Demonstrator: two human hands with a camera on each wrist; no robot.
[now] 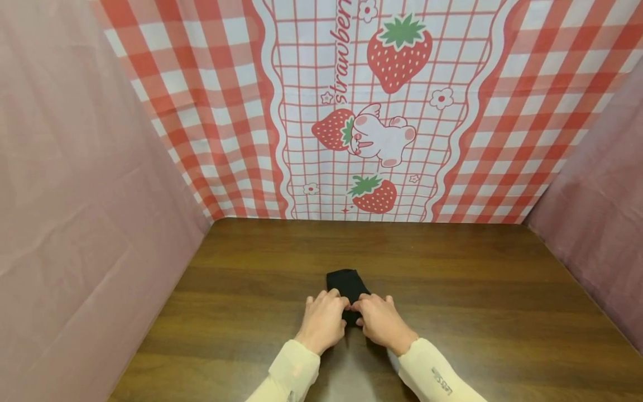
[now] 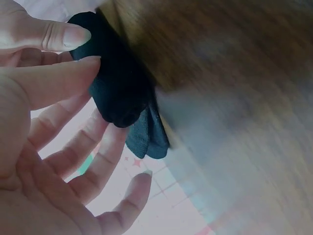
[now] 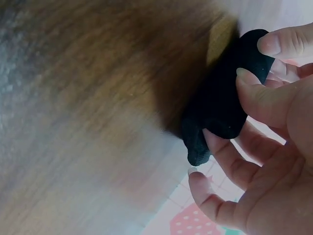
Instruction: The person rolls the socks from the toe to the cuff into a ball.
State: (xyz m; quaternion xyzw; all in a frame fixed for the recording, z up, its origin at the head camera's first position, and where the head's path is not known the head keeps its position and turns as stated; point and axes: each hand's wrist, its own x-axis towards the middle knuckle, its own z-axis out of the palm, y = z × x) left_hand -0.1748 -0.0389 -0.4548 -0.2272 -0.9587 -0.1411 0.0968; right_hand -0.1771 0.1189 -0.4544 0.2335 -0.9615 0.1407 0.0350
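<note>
A black sock (image 1: 346, 281) lies on the table in front of me, its near part rolled into a thick bundle. My left hand (image 1: 321, 318) holds the left side of that roll, and my right hand (image 1: 384, 321) grips the right side, the two hands almost meeting. In the left wrist view, the left thumb presses the near face of the rolled sock (image 2: 115, 73) while fingers curl behind it. A flat, layered end sticks out beyond the roll. From the right wrist, the same roll (image 3: 225, 93) shows between right thumb and fingers.
The brown wooden table (image 1: 452, 279) spreads around the hands. A red-checked strawberry curtain (image 1: 241, 111) closes off its far edge. Pink cloth (image 1: 100, 195) hangs along the left side, with another pink drape (image 1: 593, 234) at the right.
</note>
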